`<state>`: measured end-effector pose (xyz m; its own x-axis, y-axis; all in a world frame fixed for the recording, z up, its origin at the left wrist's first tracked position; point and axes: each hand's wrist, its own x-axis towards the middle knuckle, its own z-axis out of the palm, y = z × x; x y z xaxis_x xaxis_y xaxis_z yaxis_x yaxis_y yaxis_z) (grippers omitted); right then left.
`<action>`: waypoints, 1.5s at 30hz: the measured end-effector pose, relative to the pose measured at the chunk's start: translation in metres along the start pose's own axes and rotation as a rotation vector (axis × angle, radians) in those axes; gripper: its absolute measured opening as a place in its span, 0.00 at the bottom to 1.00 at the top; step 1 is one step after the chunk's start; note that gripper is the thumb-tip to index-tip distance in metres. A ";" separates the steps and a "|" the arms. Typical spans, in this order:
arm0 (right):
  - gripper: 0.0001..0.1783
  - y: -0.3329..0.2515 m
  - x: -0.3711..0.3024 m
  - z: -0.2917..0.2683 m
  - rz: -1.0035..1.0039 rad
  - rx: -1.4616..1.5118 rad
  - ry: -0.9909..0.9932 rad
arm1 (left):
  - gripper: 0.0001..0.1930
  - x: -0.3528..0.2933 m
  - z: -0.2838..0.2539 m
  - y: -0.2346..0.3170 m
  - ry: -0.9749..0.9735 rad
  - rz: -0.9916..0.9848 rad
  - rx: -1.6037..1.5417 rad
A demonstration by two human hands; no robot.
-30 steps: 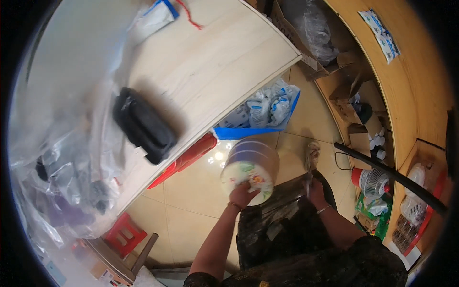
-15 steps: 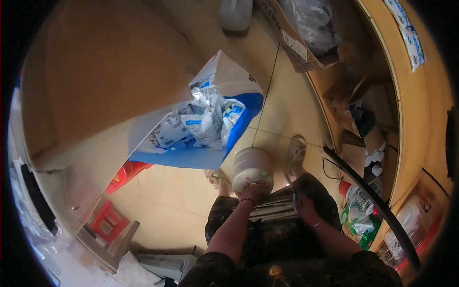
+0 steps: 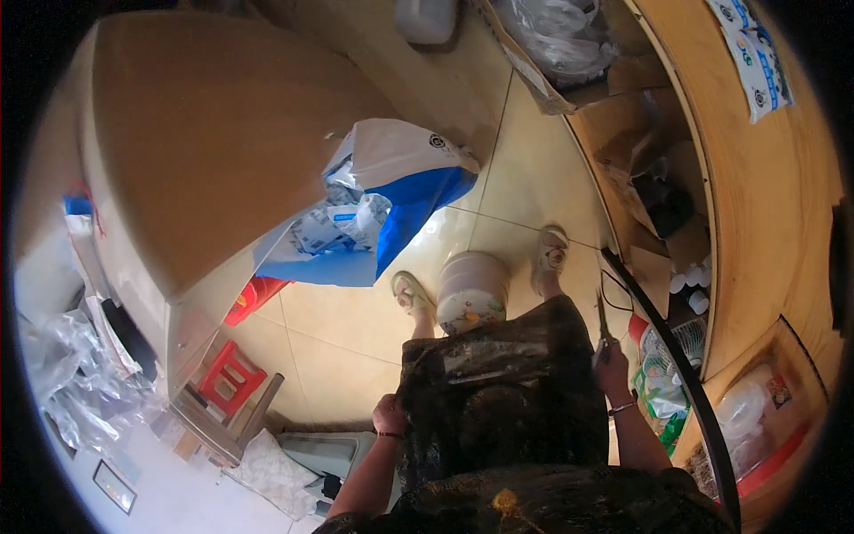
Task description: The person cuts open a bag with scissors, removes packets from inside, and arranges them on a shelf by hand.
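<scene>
A white plastic bucket (image 3: 471,289) with a printed label stands on the tiled floor between my two feet in pale shoes. My left hand (image 3: 389,415) is down at my side, fingers curled, against the edge of my dark patterned skirt (image 3: 507,392). My right hand (image 3: 612,360) is on the other side of the skirt, closed around a thin dark tool (image 3: 602,319) that points up toward the floor tiles. Neither hand touches the bucket.
A blue and white sack (image 3: 391,205) full of small packets leans by the wooden table (image 3: 205,151). A red stool (image 3: 233,378) and a red basin (image 3: 253,298) sit under the table. A black bar (image 3: 676,374) and cluttered wooden shelves (image 3: 756,222) stand on the right.
The bucket was held up in my left hand; now it stands on the floor between my feet. My left hand has dropped to my skirt, and the view has tilted down.
</scene>
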<state>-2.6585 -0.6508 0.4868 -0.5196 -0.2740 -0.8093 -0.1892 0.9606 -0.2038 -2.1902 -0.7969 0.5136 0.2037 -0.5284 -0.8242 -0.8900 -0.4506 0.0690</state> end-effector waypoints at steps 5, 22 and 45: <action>0.16 -0.070 -0.042 -0.046 0.037 0.825 -0.462 | 0.13 -0.082 -0.034 0.160 -0.469 0.226 -0.353; 0.08 -0.042 -0.017 -0.046 0.097 0.602 -0.342 | 0.16 -0.109 0.052 0.264 -0.970 -0.205 -0.727; 0.15 -0.191 0.036 0.150 -0.437 1.078 -1.418 | 0.28 0.235 0.150 0.164 -0.645 0.641 0.991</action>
<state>-2.5166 -0.8374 0.4138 0.5358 -0.7923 -0.2919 0.7513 0.6051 -0.2634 -2.3489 -0.8872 0.2467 -0.3393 0.1061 -0.9347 -0.7290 0.5983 0.3326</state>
